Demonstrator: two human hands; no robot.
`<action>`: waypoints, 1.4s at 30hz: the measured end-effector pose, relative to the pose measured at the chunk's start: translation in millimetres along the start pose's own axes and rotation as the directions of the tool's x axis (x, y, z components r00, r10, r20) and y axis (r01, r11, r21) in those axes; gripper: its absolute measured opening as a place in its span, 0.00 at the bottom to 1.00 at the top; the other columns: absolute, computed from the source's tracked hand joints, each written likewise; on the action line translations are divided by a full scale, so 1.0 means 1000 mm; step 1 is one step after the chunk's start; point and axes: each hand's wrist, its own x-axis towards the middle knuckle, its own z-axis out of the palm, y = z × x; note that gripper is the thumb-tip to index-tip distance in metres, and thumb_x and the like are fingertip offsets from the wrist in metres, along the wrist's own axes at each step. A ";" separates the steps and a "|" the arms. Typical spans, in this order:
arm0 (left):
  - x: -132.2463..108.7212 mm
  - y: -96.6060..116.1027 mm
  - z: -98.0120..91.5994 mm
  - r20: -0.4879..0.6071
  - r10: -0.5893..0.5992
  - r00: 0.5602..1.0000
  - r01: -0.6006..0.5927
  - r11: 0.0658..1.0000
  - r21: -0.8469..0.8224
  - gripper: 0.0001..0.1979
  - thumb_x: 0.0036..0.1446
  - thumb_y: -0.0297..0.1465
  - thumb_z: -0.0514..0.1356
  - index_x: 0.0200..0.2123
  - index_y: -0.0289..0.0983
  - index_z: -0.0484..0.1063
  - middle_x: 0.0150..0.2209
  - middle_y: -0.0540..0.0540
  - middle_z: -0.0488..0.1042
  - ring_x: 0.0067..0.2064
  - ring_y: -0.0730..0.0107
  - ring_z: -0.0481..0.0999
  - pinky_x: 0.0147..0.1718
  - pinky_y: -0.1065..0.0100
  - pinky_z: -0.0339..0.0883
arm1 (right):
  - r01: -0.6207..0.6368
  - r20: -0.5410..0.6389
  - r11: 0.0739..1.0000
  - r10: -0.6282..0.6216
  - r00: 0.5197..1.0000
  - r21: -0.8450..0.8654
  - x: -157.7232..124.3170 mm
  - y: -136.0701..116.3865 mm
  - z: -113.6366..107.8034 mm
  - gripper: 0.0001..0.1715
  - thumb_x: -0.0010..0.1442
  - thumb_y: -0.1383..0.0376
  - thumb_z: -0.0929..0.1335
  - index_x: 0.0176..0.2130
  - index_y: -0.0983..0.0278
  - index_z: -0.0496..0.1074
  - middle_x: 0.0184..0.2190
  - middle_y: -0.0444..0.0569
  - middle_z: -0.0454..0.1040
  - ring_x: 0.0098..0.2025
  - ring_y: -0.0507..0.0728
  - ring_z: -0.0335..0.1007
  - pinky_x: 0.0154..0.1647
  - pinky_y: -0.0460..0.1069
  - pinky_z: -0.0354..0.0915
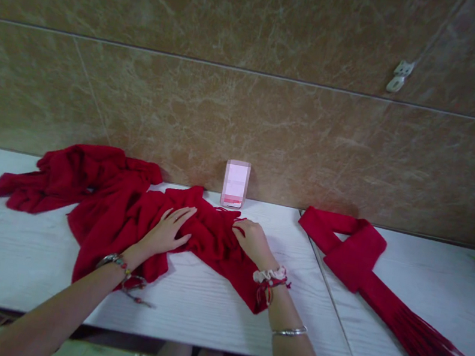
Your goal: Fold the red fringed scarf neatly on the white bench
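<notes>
A crumpled red scarf (115, 224) lies bunched across the white table, with a few thin strands showing at its back edge below the phone. My left hand (168, 231) rests flat on the bunched fabric, its fingers spread. To the right, my right hand (252, 241) has its fingers curled closed on the scarf's back edge; the fingertips are partly hidden. One end of the fabric runs under my right wrist toward the front. A second red scarf (355, 252) lies apart on the right, folded over itself in a loop, its long fringe fanned toward the front right.
A phone (235, 184) with a lit, blurred screen leans upright against the brown tiled wall (212, 113). A small white cat-shaped piece (400, 76) is fixed to the wall. The white table (197, 311) has a seam on the right, and its front edge is near my legs.
</notes>
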 end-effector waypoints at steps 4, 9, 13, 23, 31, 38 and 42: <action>-0.001 0.002 -0.002 -0.006 0.035 0.999 -0.035 0.999 0.001 0.30 0.53 0.34 0.51 0.59 0.36 0.49 0.59 0.37 0.56 0.60 0.58 0.53 0.57 0.50 0.41 | 0.315 -0.144 0.944 -0.300 0.943 0.097 -0.003 -0.007 0.015 0.09 0.58 0.68 0.64 0.35 0.62 0.75 0.31 0.48 0.76 0.35 0.53 0.69 0.41 0.49 0.62; -0.003 0.004 -0.004 -0.018 0.114 0.993 -0.114 0.993 0.012 0.30 0.52 0.30 0.51 0.59 0.37 0.51 0.61 0.39 0.53 0.62 0.57 0.47 0.58 0.48 0.38 | 0.429 -0.121 0.902 -0.421 0.899 0.048 -0.008 -0.016 0.028 0.10 0.58 0.65 0.64 0.36 0.61 0.76 0.28 0.48 0.73 0.31 0.52 0.66 0.37 0.50 0.60; -0.002 0.003 -0.003 0.052 0.239 0.970 -0.239 0.971 -0.009 0.33 0.47 0.22 0.51 0.59 0.39 0.53 0.61 0.42 0.53 0.63 0.57 0.45 0.58 0.49 0.38 | 0.486 -0.047 0.872 -0.483 0.874 0.062 -0.012 -0.029 0.025 0.11 0.59 0.64 0.63 0.37 0.61 0.75 0.27 0.47 0.72 0.31 0.52 0.65 0.35 0.49 0.59; 0.002 0.002 -0.001 0.153 0.284 0.946 -0.267 0.956 -0.124 0.23 0.50 0.21 0.51 0.49 0.42 0.67 0.47 0.45 0.71 0.53 0.62 0.63 0.56 0.48 0.42 | -0.144 -0.301 0.989 0.143 0.943 0.019 -0.005 -0.009 0.027 0.16 0.59 0.67 0.59 0.44 0.65 0.70 0.34 0.53 0.71 0.38 0.58 0.64 0.40 0.53 0.58; 0.002 -0.002 0.004 0.117 0.276 0.954 -0.259 0.955 -0.146 0.21 0.50 0.21 0.52 0.47 0.41 0.69 0.47 0.47 0.72 0.50 0.65 0.65 0.56 0.51 0.42 | -0.394 0.043 0.919 0.394 0.918 -0.015 -0.003 0.010 0.046 0.12 0.52 0.71 0.64 0.37 0.63 0.72 0.37 0.49 0.69 0.41 0.56 0.64 0.39 0.49 0.54; 0.001 0.000 0.001 0.121 0.271 0.955 -0.256 0.958 -0.128 0.20 0.51 0.22 0.51 0.47 0.41 0.69 0.46 0.47 0.72 0.49 0.66 0.67 0.56 0.52 0.44 | -0.411 -0.024 0.911 0.411 0.911 0.012 0.003 0.015 0.041 0.11 0.47 0.76 0.63 0.27 0.64 0.70 0.35 0.49 0.69 0.41 0.55 0.63 0.36 0.48 0.51; 0.000 0.000 -0.001 0.121 0.289 0.949 -0.279 0.956 -0.093 0.20 0.53 0.23 0.50 0.48 0.41 0.68 0.49 0.44 0.70 0.51 0.65 0.66 0.55 0.53 0.49 | -0.454 -0.103 0.890 0.456 0.884 0.038 0.005 0.025 0.023 0.10 0.43 0.77 0.62 0.24 0.64 0.66 0.34 0.50 0.69 0.40 0.57 0.62 0.34 0.48 0.49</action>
